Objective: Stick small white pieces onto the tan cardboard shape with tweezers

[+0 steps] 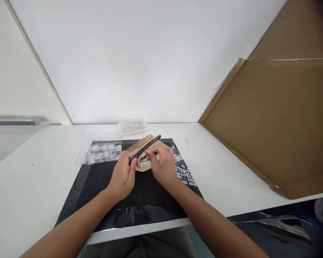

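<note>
Left hand (123,173) grips a slender black curved strip (150,144); right hand (163,164), fingers curled, grasp indeterminable, partly hides a brown paperboard tray (136,144).

Slender black strip (150,144), tilted, seemingly curved

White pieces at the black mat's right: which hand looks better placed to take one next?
Probably the right hand, though it may hold something: it is beside the white pieces, while the left hand is farther off and grips a black curved object.
</note>
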The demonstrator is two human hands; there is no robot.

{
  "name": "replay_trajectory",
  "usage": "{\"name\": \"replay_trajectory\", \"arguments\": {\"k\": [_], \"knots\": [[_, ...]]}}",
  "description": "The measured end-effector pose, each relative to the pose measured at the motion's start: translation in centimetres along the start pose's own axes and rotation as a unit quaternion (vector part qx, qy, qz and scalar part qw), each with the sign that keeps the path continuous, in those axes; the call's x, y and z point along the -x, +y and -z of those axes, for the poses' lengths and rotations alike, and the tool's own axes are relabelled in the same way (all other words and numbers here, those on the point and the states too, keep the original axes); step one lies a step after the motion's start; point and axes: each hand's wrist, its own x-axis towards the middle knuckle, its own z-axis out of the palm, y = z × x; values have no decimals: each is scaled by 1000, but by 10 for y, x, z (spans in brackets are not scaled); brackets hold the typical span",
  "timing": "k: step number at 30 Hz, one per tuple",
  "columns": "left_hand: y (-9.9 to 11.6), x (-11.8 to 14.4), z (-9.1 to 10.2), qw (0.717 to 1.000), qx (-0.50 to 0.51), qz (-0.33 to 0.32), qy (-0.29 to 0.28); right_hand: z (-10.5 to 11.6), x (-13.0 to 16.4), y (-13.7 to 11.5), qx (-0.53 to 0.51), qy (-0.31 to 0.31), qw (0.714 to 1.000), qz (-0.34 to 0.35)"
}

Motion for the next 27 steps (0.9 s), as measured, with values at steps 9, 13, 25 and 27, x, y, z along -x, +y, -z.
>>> {"name": "replay_trajectory", "arguments": {"k": [9,13,25,27], "knots": [[0,-1,-1,1000,-8,0,-12,5,-9,6,15,44,998,-44],[-1,0,0,1000,-6,6,-4,4,-5,3,4,7,1000,-6],[-5,-2,0,1000,0,0,-3,1,-7,2,26,-9,1000,13],[-5,-2,0,1000,-5,-3,-4,3,-11,6,36,18,999,-3]]}}
